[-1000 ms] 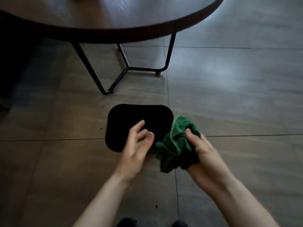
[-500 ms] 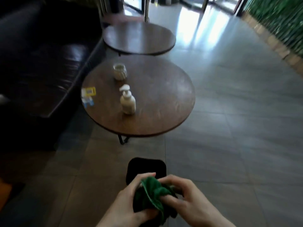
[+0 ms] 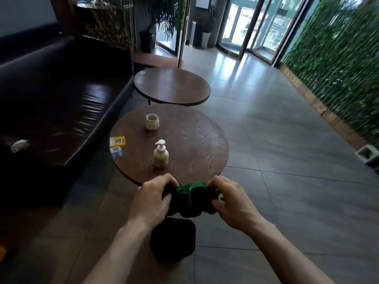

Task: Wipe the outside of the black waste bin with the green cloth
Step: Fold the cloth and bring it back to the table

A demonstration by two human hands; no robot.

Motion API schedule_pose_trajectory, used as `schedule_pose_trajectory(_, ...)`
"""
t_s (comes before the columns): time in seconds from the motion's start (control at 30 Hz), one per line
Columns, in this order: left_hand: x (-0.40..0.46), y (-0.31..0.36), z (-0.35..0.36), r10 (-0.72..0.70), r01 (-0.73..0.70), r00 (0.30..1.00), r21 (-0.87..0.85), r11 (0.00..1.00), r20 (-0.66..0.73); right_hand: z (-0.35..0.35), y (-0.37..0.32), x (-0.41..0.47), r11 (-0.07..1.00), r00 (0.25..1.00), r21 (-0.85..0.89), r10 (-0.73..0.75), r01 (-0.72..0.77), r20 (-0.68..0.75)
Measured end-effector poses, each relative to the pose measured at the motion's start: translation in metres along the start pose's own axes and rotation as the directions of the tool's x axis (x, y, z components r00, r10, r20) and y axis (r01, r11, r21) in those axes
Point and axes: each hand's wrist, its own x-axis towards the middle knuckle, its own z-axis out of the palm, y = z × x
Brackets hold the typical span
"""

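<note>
Gripping bunched green cloth point(image 3: 190, 196) with left hand point(image 3: 152, 198) and right hand point(image 3: 231, 203), above black waste bin point(image 3: 174, 242), partly hidden; open floor point(image 3: 287, 201) rightward.

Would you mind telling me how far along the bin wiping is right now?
Nothing visibly wiped yet. In hand: the left hand and right hand both grip the bunched green cloth, held above the black waste bin on the floor, not touching it. Left: bringing the cloth down and wiping the bin's outside.
</note>
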Motion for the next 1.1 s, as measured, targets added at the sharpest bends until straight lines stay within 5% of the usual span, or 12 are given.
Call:
schedule_pose_trajectory(0.17,0.02,0.006,-0.001,0.038,-0.032,0.996,0.068,0.997,-0.084,-0.004,0.009,0.015,0.949,0.993,-0.314,-0.043,0.007,-0.108)
schedule_pose_trajectory(0.57,0.103,0.008,0.032,0.034,-0.034,0.999,0.263,0.964,0.003,-0.004,0.052,0.08,0.883,0.991,-0.458,0.056,-0.104,-0.119)
schedule_pose_trajectory(1.1,0.4,-0.069,0.275,-0.114,0.052,0.988,0.463,0.885,0.107,0.04,0.359,0.355,0.914,0.99,-0.395,0.128,-0.097,0.052)
